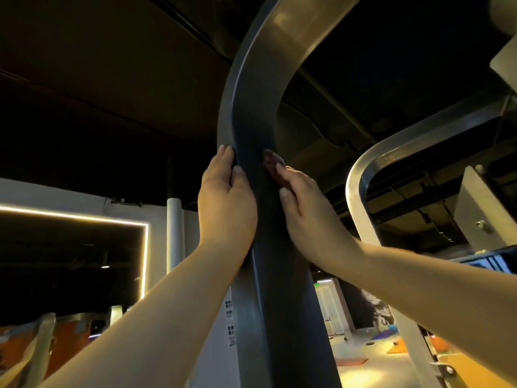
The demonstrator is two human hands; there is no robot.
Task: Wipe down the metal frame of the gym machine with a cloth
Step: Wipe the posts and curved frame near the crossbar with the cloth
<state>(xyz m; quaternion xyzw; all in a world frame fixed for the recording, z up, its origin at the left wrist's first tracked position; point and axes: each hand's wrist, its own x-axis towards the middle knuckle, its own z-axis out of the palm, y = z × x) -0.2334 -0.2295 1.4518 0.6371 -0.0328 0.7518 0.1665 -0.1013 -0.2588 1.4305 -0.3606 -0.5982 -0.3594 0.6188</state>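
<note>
Your right grip (307,208) presses a dark reddish cloth (272,162) against the right face of the gym machine's dark metal upright (279,303), just below where the upright begins to bend overhead. The fingers lie over the wad, but most of them are hidden behind the back of the hand, so I cannot tell whether they clamp the cloth or only push it flat. Your left grip (228,203) is closed on the upright's left edge at about the same height, thumb on the front face and fingers along the side, steadying you.

As for progress, the metal shows no clear line between wiped and unwiped, so what is done cannot be read from the surface. Judging by where the cloth sits, the curved section (282,29) above it likely remains. So does the second bent tube (356,177) to your right, which neither hand touches.
</note>
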